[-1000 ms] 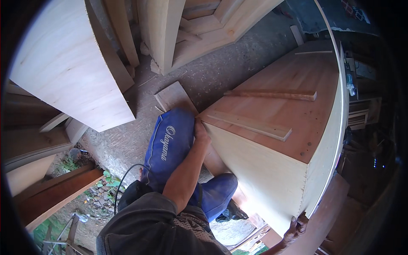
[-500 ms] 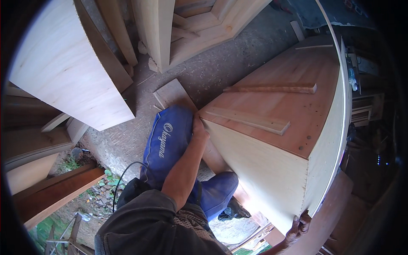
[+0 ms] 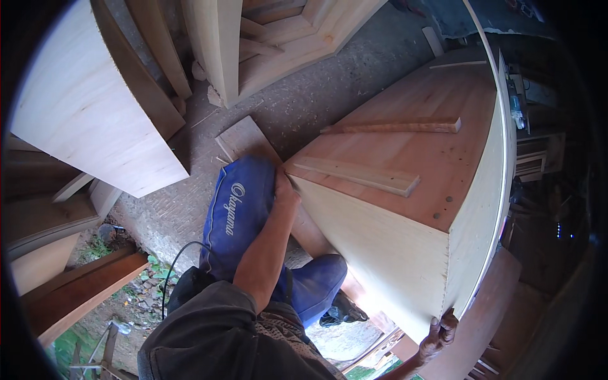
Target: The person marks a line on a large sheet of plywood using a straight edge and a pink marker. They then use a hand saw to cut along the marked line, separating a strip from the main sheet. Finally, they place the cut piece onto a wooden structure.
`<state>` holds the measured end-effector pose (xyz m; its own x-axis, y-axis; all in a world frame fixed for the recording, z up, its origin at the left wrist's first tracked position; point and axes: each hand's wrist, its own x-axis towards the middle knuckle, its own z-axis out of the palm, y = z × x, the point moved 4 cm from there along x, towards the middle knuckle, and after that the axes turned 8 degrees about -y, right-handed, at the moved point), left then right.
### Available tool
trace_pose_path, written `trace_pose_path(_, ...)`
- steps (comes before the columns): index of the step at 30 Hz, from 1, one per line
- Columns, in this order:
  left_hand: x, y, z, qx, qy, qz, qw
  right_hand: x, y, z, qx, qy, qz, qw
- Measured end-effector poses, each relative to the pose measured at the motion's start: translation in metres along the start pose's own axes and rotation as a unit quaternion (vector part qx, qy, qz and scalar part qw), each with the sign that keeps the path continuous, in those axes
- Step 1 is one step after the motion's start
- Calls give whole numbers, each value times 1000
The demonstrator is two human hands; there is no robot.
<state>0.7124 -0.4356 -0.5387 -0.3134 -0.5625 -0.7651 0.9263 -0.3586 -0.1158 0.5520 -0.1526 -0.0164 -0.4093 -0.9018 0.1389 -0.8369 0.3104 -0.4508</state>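
Observation:
A large plywood box (image 3: 373,247), pale on its near side with a reddish top, stands to the right, in front of my bent knees. My left hand (image 3: 288,190) grips its left near corner, beside my blue trouser knee; most of those fingers are hidden. At the lower right corner my right hand (image 3: 438,335) has its fingers curled against the edge of the box. On the top lie a pale wooden strip (image 3: 358,174) and a darker wooden strip (image 3: 392,126). A light edge strip (image 3: 503,158) runs along the right side of the box.
A pale plywood sheet (image 3: 95,101) leans at the upper left. Wooden frames (image 3: 278,63) stand beyond it. A short board (image 3: 247,138) lies on the floor by my knee. Brown planks (image 3: 95,297) rest at lower left, and a power tool (image 3: 516,113) sits at the right.
The whole view has shifted slightly, so everything appears a little further left. Both hands keep their places on the box.

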Motion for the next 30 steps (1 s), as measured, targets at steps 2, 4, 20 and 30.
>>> trace_pose_path(2,-5,2,4,-2,-12,0,1000,3,0,1,13,19,14,1000)
trace_pose_path(4,2,10,3,2,-45,15,999,5,1,3,22,24,5,999)
trace_pose_path(20,-5,2,3,3,10,13,1000,3,2,-6,5,7,10,1000)
trace_pose_path(30,-7,1,1,26,-18,21,999,-4,8,-1,47,41,54,997)
